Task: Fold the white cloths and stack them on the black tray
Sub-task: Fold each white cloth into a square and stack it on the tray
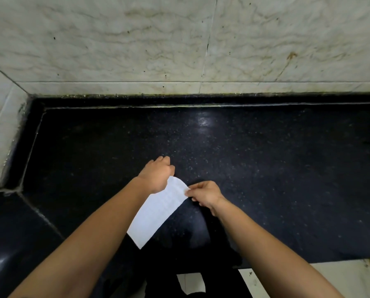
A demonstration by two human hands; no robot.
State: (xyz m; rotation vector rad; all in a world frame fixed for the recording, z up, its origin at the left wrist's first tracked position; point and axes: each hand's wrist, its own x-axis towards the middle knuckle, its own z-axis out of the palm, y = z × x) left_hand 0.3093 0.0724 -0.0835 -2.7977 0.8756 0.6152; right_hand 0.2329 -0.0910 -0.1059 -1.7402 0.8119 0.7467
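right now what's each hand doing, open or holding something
Left hand: closed, gripping one top corner of the white cloth.
Right hand: closed, pinching the other top corner of the white cloth.

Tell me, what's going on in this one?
A person is working on a white rectangular cloth over a black speckled stone counter. The left hand grips the cloth's far end and the right hand pinches the corner beside it, so both grips sit at that end while the rest trails back toward the person. It looks mid-fold. No black tray or finished stack can be made out.
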